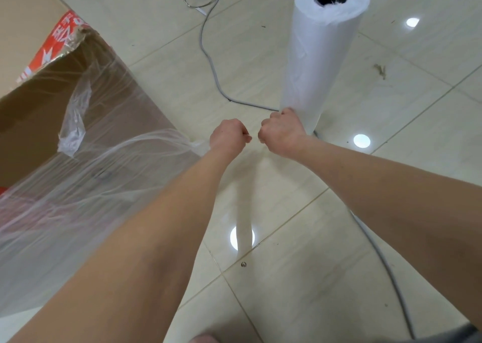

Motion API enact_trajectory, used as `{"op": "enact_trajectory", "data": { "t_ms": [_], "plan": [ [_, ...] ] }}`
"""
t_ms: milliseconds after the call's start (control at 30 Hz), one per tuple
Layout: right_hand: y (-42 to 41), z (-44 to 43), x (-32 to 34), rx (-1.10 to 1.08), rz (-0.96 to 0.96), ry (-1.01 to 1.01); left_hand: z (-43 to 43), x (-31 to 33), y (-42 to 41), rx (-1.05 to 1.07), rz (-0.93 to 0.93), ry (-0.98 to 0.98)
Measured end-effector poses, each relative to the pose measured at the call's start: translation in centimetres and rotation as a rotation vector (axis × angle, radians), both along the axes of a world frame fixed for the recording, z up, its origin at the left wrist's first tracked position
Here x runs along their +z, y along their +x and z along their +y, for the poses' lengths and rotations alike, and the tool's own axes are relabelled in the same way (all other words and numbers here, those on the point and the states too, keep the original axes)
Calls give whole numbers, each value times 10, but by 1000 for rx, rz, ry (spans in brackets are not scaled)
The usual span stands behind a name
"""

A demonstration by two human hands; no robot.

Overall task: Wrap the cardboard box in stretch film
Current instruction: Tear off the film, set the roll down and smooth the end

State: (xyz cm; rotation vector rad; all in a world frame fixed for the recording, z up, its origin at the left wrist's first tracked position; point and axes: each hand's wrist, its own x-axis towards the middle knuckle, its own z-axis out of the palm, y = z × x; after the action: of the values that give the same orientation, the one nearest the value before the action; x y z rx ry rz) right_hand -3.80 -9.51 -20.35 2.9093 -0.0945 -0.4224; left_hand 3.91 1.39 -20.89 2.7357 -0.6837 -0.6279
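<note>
Cardboard box (109,102): we log it at left on the tiled floor (300,277), brown, with red printed tape (54,47) along its torn upper edge. Stretch film (78,199): clear and wrinkled, lying over the box's near side, gathered into a rope at the corner. Left hand (228,137): fist closed around that gathered end. Right hand (283,133): fingers clenched, knuckles just beside the left, its back touching the foot of the film roll (320,55); we cannot tell what it holds. The roll is white and stands upright on the floor. Grey cable (211,63): runs across the tiles behind the hands.
</note>
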Motion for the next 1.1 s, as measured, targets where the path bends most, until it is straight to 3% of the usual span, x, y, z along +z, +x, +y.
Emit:
{"op": "enact_trajectory", "data": {
  "t_ms": [233,533,733,1100],
  "plan": [
    [-1,-2,0,80,-55,17,-4,0,-3,115,-104,-31],
    [8,1,1,-128,-129,88,3,1,4,-128,75,-176],
    [6,-3,0,-137,-179,103,7,3,6,-126,72,-264],
    [5,-5,2,-165,-290,202,0,7,1,-71,-27,-242]
  ]
}}
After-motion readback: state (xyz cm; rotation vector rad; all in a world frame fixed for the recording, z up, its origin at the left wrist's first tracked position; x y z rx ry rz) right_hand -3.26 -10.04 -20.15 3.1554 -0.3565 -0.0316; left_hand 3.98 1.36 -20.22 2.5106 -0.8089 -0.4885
